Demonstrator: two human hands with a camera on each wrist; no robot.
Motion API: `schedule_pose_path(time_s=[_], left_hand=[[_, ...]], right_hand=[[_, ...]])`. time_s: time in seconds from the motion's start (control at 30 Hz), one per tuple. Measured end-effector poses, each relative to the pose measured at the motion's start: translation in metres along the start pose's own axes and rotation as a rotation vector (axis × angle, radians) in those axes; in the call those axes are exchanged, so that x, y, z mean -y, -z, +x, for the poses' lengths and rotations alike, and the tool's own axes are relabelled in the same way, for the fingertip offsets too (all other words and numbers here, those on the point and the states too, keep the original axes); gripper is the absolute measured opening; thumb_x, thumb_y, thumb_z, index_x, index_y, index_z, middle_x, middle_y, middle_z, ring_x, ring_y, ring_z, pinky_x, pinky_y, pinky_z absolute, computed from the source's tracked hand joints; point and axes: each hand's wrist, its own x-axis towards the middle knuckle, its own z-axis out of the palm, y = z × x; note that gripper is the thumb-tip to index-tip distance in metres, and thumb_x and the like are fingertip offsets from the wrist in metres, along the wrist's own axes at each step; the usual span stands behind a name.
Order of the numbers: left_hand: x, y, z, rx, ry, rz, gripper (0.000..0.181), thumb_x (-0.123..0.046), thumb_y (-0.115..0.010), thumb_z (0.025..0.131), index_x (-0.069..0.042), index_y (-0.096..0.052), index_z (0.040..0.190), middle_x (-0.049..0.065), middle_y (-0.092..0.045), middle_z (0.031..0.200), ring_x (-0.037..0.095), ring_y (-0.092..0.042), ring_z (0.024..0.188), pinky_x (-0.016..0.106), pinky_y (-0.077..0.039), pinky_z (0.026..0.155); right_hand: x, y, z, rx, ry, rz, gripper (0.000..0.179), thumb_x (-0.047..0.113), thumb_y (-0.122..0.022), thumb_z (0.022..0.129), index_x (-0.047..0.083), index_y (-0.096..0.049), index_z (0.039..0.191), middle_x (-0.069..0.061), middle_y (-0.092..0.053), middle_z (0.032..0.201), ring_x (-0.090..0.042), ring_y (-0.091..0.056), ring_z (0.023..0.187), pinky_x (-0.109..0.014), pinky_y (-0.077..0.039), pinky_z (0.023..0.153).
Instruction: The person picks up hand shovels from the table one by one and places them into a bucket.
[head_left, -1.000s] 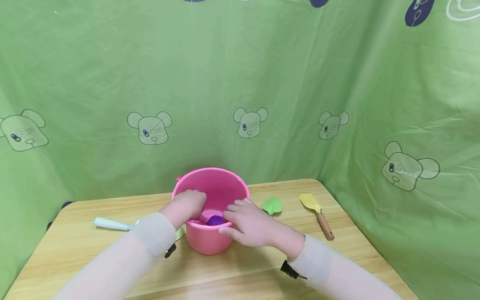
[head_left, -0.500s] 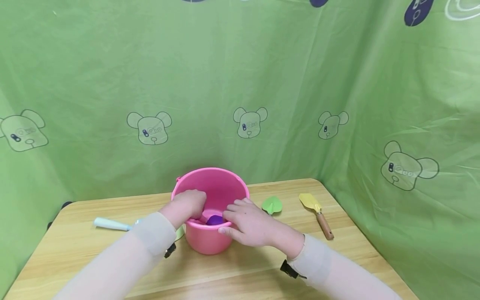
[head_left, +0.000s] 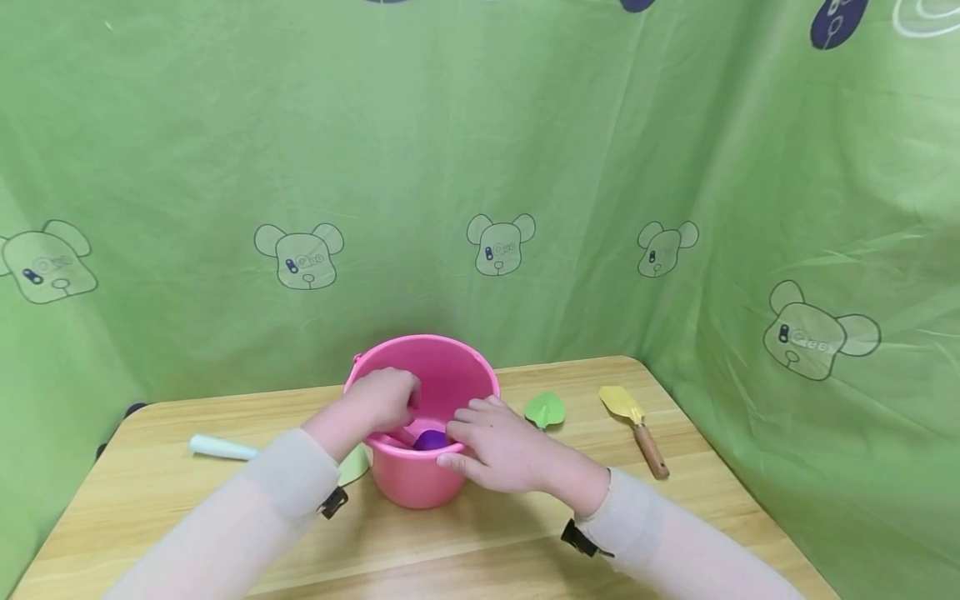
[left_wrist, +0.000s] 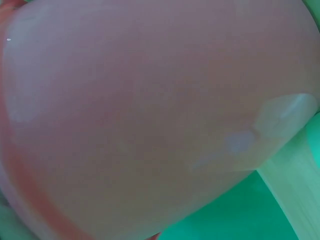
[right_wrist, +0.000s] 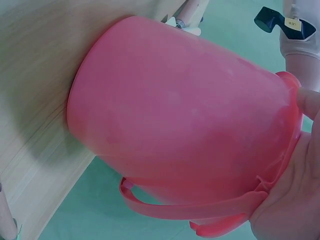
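A pink bucket (head_left: 420, 479) stands upright on the table, mouth tilted toward me. My right hand (head_left: 502, 446) grips its right front rim, thumb outside and fingers over the edge; the right wrist view shows this hand (right_wrist: 295, 195) at the rim beside the bucket's handle (right_wrist: 200, 209). Over the left rim, my left hand (head_left: 382, 400) reaches into the bucket with fingers bent downward; most fingertips are hidden. A rounded purple thing (head_left: 431, 440) lies inside near the front, its kind unclear. The bucket's glossy wall (left_wrist: 135, 100) fills most of the left wrist view.
A yellow trowel with a wooden handle (head_left: 650, 452) lies at the right of the wooden table (head_left: 487, 558). Nearer the bucket is a green leaf-shaped blade (head_left: 544, 409). On the left lies a pale blue handle (head_left: 221, 447), near a pale green piece (head_left: 354, 465) partly behind my left forearm.
My left hand has risen slightly inside the bucket, and its forearm has shifted a little left. The right hand, bucket and purple thing have stayed where they were.
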Motion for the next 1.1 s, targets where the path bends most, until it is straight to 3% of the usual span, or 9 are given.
schedule_pose_path(time_s=[0.23,0.5,0.73,0.87,1.1], left_hand=[[0.006,0.005,-0.001,-0.091,-0.090,-0.012,0.009,-0.004,-0.072,0.083,-0.011,-0.071,0.088,-0.001,-0.067,0.084,0.017,-0.064,0.080,0.036,-0.054,0.080],[0.014,0.013,-0.011,-0.186,-0.115,-0.021,0.013,-0.012,-0.073,0.089,-0.009,-0.071,0.101,0.001,-0.069,0.095,0.021,-0.066,0.092,0.041,-0.054,0.085],[0.027,0.021,-0.030,-0.275,-0.128,-0.088,0.020,-0.015,-0.072,0.091,-0.009,-0.070,0.110,0.005,-0.069,0.107,0.027,-0.065,0.105,0.046,-0.053,0.091],[0.037,0.026,-0.042,-0.346,-0.160,-0.107,0.020,-0.012,-0.072,0.089,-0.007,-0.070,0.109,0.007,-0.068,0.107,0.029,-0.065,0.102,0.048,-0.053,0.089],[0.057,0.033,-0.063,-0.408,-0.145,-0.119,0.021,-0.009,-0.072,0.089,-0.005,-0.071,0.110,0.008,-0.069,0.110,0.030,-0.065,0.104,0.050,-0.053,0.090]], right_hand=[[0.000,0.002,0.000,0.007,-0.003,-0.003,0.033,0.051,-0.046,0.103,0.022,-0.060,0.092,0.011,-0.049,0.084,-0.011,-0.045,0.086,-0.034,-0.038,0.086],[0.000,0.002,0.000,0.009,-0.007,-0.003,0.035,0.052,-0.044,0.103,0.022,-0.061,0.094,0.011,-0.051,0.085,-0.011,-0.045,0.086,-0.034,-0.038,0.086],[0.000,0.001,0.000,0.007,-0.006,0.008,0.038,0.054,-0.043,0.103,0.022,-0.063,0.098,0.011,-0.053,0.088,-0.011,-0.047,0.089,-0.034,-0.039,0.088],[0.000,0.001,0.000,-0.002,-0.006,0.006,0.038,0.054,-0.043,0.103,0.022,-0.063,0.097,0.011,-0.053,0.088,-0.011,-0.047,0.088,-0.034,-0.039,0.088],[0.001,0.001,-0.001,0.005,-0.009,0.014,0.039,0.055,-0.042,0.103,0.023,-0.062,0.096,0.012,-0.051,0.086,-0.010,-0.045,0.087,-0.033,-0.038,0.087]])
